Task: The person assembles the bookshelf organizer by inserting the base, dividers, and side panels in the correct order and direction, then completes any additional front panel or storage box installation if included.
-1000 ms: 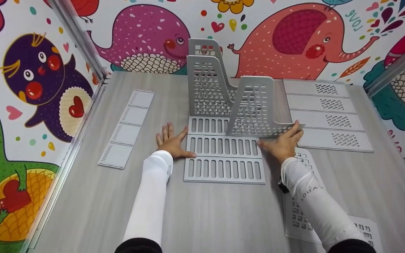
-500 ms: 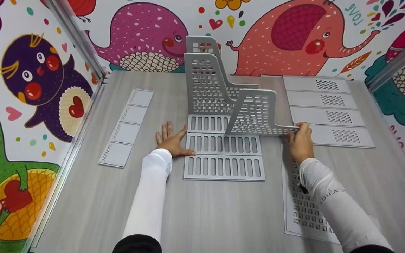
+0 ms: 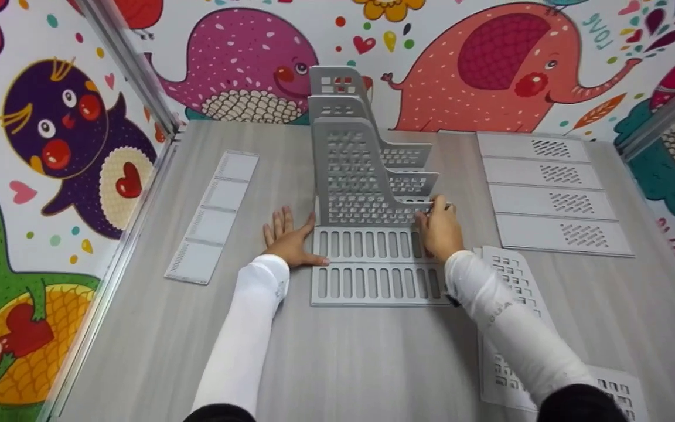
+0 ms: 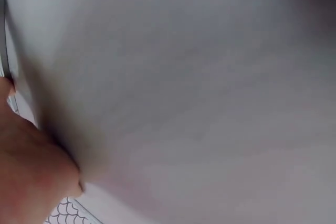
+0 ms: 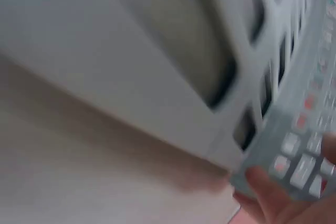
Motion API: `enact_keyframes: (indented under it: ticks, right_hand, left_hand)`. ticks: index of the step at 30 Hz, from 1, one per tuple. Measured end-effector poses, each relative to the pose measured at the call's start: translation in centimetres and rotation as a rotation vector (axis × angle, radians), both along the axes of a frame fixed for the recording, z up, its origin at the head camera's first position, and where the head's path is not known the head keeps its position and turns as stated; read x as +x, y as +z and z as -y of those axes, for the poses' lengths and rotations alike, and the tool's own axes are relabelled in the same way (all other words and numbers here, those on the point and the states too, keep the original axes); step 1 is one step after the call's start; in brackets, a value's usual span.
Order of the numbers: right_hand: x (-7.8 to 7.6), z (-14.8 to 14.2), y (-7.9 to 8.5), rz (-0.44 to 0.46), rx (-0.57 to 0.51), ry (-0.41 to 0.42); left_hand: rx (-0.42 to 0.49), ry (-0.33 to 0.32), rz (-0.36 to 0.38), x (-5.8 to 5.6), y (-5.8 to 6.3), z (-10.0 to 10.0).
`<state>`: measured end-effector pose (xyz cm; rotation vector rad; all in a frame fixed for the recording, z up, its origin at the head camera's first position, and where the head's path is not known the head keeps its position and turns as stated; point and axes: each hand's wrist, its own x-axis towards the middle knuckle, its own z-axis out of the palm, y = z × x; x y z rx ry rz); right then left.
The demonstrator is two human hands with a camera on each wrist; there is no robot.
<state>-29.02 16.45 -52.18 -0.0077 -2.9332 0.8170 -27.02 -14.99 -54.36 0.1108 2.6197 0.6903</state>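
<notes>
A grey perforated divider panel, tall on the left and low on the right, stands upright across the slotted grey base. Two similar panels stand behind it. My right hand pinches the front panel's low right end; in the right wrist view its fingers lie against the panel's perforated corner beside the slotted base. Flat on the table, my left hand has its fingers spread and its thumb on the base's left edge. The left wrist view shows part of that hand and blurred tabletop.
A narrow flat panel with fold lines lies to the left. At the right lies a wider panel with slanted slots. Perforated flat pieces lie under my right forearm. Patterned walls border the table.
The front divider panel has moved left with my right hand and now stands lined up in front of the other two. The right hand shifted from its corner grip leftward; the left hand stayed put.
</notes>
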Motion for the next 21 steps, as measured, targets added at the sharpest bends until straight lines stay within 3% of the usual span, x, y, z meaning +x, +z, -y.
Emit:
enact_keyframes:
  ticks: [5, 9, 12, 15, 18, 21]
  right_hand:
    - [0.3, 1.4, 0.5, 0.024, -0.019, -0.139]
    - [1.5, 3.2, -0.5, 0.059, -0.039, -0.191]
    - [1.8, 3.0, -0.4, 0.131, -0.051, -0.123]
    - [1.5, 1.1, 0.2, 0.238, -0.126, 0.018]
    - [2.0, -2.2, 0.9, 0.356, -0.235, 0.115]
    - [3.7, -6.3, 1.5, 0.413, -0.176, 0.129]
  left_hand:
    - [-0.037, -0.004, 0.001, 0.0, 0.7, -0.6]
    - [-0.026, -0.003, 0.022, 0.3, -0.1, -0.1]
    - [-0.007, 0.006, 0.018, 0.2, -0.8, 0.2]
    - [-0.009, 0.018, 0.03, 0.2, -0.8, 0.2]
    - [-0.011, 0.024, 0.033, 0.2, -0.8, -0.1]
    - [-0.014, 0.025, 0.023, 0.2, -0.8, -0.4]
